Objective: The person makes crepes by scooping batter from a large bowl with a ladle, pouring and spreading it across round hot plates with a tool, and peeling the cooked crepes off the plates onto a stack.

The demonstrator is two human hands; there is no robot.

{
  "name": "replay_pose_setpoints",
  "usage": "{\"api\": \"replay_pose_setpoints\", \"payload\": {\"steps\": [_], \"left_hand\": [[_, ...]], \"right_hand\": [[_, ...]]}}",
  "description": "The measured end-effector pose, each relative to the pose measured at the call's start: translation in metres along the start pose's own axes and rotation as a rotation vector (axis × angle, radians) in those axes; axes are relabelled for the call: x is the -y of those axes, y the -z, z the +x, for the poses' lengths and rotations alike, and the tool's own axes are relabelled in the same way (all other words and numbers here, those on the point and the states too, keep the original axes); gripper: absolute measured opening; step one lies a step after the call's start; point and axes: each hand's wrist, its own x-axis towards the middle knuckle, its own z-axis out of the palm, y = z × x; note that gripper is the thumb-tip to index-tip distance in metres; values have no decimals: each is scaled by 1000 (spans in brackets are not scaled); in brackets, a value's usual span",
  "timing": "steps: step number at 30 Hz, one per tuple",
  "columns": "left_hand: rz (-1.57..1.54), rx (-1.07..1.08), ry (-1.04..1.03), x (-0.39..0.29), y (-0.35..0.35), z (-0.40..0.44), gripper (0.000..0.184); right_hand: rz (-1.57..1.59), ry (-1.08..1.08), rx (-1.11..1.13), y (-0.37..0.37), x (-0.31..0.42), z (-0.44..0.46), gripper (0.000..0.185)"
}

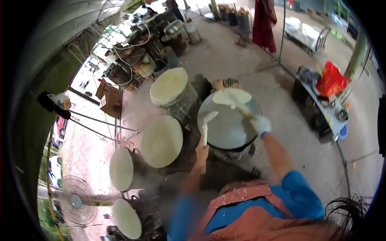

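In front of me stands a round grey griddle point(227, 130), with a patch of pale batter point(241, 95) spread near its far edge. My left hand point(202, 152) is closed round the handle of a spatula point(206, 127), whose blade is coated white and hangs over the griddle's left side. A white glove with a blue cuff covers my right hand point(262, 125), over the griddle's right edge. It grips a tool with a wooden-looking handle point(246, 113) reaching toward the batter; motion blur hides the tool's exact shape.
Left of the griddle are several pale round-topped surfaces, among them one on a drum point(169, 86) and a large disc point(162, 141). A standing fan point(75, 201) is at lower left. To the right, a low table point(327, 114) bears a red bag point(331, 80). A cardboard box point(109, 98) lies further back.
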Motion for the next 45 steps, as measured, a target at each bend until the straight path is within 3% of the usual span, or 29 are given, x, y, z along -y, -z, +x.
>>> {"api": "replay_pose_setpoints", "payload": {"steps": [1,3,4,5,6,8,9,11,13,14,16,17,19,21,22,23,25,26,27,30,32,33,35,37,38,39,41,42,45], "left_hand": [[15,-2,36,5,10,-30,65],[73,-68,-70,21,21,-72,65],[74,-88,-89,30,24,-87,65],[34,-81,-29,39,24,-98,65],[-8,-79,39,44,23,-107,65],[-42,-12,220,36,26,-112,64],[-52,13,315,33,30,-112,64],[42,-40,97,42,36,-123,62],[132,-63,-51,57,33,-115,62],[112,-37,37,34,35,-119,63],[156,-60,15,45,32,-118,64],[171,-74,13,49,27,-122,64],[105,-84,34,38,21,-125,65],[161,-115,-50,43,22,-129,65],[245,-139,-155,59,19,-129,66],[322,-167,-266,68,15,-120,66],[196,-107,-26,59,15,-125,65],[113,-114,44,61,14,-128,65],[25,-122,115,60,9,-128,65],[59,-160,179,45,6,-136,66],[-53,-194,242,30,10,-157,68],[-64,-190,258,21,10,-159,69],[-37,-159,291,5,9,-168,69],[-164,-157,430,1,8,-174,68],[-340,-186,546,5,5,-178,67],[-518,-216,660,10,2,-184,66],[-542,-209,671,42,-1,-213,64],[-547,-205,664,52,1,-215,64],[-402,-301,704,50,-7,-231,63]], "right_hand": [[189,21,-128,33,1,-20,30],[807,-180,-144,-86,-114,-3,29],[879,-448,0,2,-10,-57,28],[633,-314,-38,-30,1,-59,30],[753,-37,-322,-89,3,-51,30],[603,-141,-132,-50,45,-49,29],[315,-176,99,-29,43,-42,29],[665,18,-69,-1,4,-47,26],[931,-448,56,-6,-35,-49,23],[900,-591,57,18,6,-71,23],[791,-228,1,-42,17,-76,28],[1045,-52,-230,-76,30,-72,32],[924,-107,137,-58,33,-60,34],[697,-120,242,34,31,-59,29],[826,-301,286,49,17,-51,28],[918,-280,208,24,0,-41,26],[941,-232,110,-36,-28,-21,22],[1244,-344,346,-14,7,-40,20],[1339,-294,358,-56,5,-33,20],[1190,-280,531,-1,6,-27,23],[930,-273,504,68,-1,-10,24],[1117,-231,375,10,-54,21,23],[1169,-279,319,9,-35,30,23],[911,-333,728,-4,-29,28,23],[1048,-191,555,-7,-12,17,25],[1108,-252,621,9,-11,12,31],[967,-192,704,-2,-55,41,35],[890,-284,736,50,-34,48,35],[1002,-291,602,34,-35,96,31]]}}
